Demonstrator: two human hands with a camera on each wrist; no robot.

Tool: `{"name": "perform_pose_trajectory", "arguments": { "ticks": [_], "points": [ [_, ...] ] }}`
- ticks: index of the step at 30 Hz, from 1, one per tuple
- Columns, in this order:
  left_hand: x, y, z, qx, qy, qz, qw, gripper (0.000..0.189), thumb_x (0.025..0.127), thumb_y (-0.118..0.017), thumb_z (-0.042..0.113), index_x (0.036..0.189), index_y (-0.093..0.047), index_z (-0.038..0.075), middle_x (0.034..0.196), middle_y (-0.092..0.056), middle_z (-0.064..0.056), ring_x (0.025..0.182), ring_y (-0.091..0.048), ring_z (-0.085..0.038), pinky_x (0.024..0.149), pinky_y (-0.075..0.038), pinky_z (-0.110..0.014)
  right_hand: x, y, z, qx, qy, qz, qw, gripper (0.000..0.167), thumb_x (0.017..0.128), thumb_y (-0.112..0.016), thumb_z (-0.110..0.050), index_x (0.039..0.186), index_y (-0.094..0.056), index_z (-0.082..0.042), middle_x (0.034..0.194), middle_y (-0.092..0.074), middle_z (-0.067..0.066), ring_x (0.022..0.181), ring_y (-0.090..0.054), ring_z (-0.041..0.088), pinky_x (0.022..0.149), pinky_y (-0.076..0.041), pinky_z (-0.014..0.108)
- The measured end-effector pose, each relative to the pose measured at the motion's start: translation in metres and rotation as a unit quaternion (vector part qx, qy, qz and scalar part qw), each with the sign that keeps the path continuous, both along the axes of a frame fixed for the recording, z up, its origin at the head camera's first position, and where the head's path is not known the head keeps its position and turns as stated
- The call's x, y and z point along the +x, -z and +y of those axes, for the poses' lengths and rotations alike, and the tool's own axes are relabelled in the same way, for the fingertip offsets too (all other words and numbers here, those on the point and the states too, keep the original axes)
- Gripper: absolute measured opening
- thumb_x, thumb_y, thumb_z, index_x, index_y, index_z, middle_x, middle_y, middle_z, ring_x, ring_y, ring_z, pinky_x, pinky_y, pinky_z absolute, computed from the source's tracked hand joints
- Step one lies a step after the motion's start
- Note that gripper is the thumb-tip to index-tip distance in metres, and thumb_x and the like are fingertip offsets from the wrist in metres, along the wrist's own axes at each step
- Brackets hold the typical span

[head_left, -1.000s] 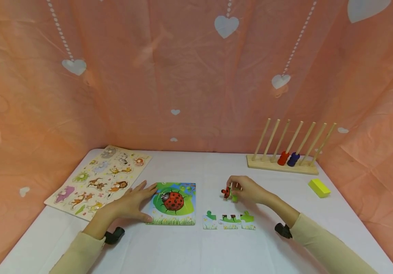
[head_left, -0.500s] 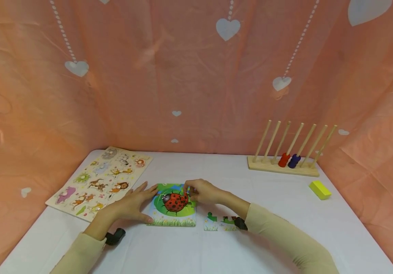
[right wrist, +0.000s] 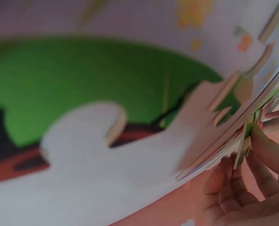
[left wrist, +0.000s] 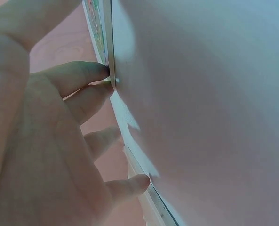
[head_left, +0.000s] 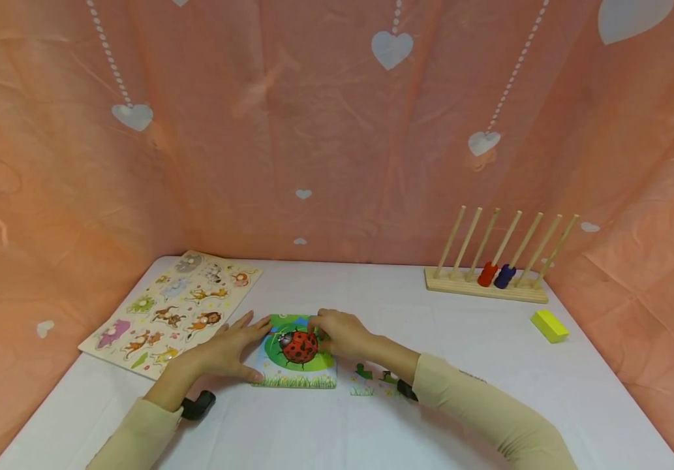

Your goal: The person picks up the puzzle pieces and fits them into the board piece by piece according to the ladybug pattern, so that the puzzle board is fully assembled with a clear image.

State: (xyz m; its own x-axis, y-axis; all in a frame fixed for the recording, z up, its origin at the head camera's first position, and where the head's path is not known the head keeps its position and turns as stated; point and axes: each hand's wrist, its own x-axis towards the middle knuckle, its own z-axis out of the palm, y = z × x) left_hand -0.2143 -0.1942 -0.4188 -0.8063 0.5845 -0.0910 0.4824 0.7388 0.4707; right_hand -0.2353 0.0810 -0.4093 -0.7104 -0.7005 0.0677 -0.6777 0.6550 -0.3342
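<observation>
A square ladybug jigsaw puzzle (head_left: 290,380) lies flat on the white table. My left hand (head_left: 216,358) has its fingers spread beside it, with fingertips and thumb touching its left edge. In the left wrist view, two fingertips of that hand (left wrist: 45,136) meet the thin board edge (left wrist: 110,42). Over the puzzle's right side, my right hand (head_left: 342,333) pinches a small puzzle piece (right wrist: 243,143) between thumb and fingers, tilted near the board in the right wrist view. Loose grass-patterned pieces (head_left: 362,380) lie right of the puzzle, partly hidden by my right forearm.
A wooden animal peg puzzle (head_left: 181,307) lies at the left back. At the right back stands a wooden rack of upright rods (head_left: 483,286) with red (head_left: 487,274) and dark blue (head_left: 505,276) pieces on it. A yellow block (head_left: 549,326) sits near the right edge.
My right hand has moved left from beside the loose pieces to the puzzle's right side, carrying a red-and-green piece, and has lowered it onto the picture. My left hand stays in place.
</observation>
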Motion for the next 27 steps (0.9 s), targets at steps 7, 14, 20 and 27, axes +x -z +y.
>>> {"name": "perform_pose_trajectory", "arguments": {
  "ticks": [7, 14, 20, 27],
  "points": [
    [0.000, 0.000, -0.001, -0.002, 0.003, 0.002, 1.0000, 0.102, 0.072, -0.086, 0.044, 0.150, -0.040, -0.003, 0.159, -0.028, -0.022, 0.146, -0.011, -0.053, 0.105, -0.010, -0.080, 0.001, 0.003, 0.000, 0.008, 0.003, 0.001, 1.0000, 0.029, 0.083, -0.082, -0.014, 0.111, -0.073, -0.009, 0.089, -0.059, 0.001, 0.083, -0.053, 0.013, 0.063, -0.043, 0.021],
    [-0.001, 0.001, -0.001, -0.002, 0.001, 0.001, 1.0000, 0.101, 0.072, -0.087, 0.043, 0.150, -0.039, -0.002, 0.159, -0.028, -0.022, 0.146, -0.011, -0.052, 0.106, -0.010, -0.079, 0.001, 0.004, -0.001, 0.011, 0.005, -0.002, 0.9999, 0.029, 0.083, -0.082, -0.016, 0.111, -0.073, -0.010, 0.088, -0.059, 0.000, 0.081, -0.052, 0.012, 0.063, -0.043, 0.022],
    [-0.001, 0.002, -0.002, 0.000, 0.003, 0.004, 1.0000, 0.102, 0.072, -0.087, 0.043, 0.150, -0.039, -0.002, 0.159, -0.028, -0.022, 0.146, -0.011, -0.052, 0.105, -0.010, -0.080, 0.003, -0.001, 0.001, 0.012, 0.007, -0.001, 0.9999, 0.029, 0.086, -0.079, -0.019, 0.113, -0.072, -0.008, 0.091, -0.060, 0.001, 0.080, -0.052, 0.011, 0.064, -0.043, 0.022],
    [-0.002, 0.003, -0.002, 0.000, 0.006, 0.006, 1.0000, 0.102, 0.072, -0.087, 0.044, 0.150, -0.040, -0.002, 0.159, -0.029, -0.021, 0.146, -0.012, -0.052, 0.105, -0.010, -0.080, 0.026, -0.008, 0.007, 0.160, -0.018, 0.052, 0.9855, 0.058, 0.093, -0.068, -0.044, 0.140, -0.058, -0.010, 0.141, -0.054, 0.008, 0.129, -0.051, 0.023, 0.101, -0.046, 0.043]
  ]
}}
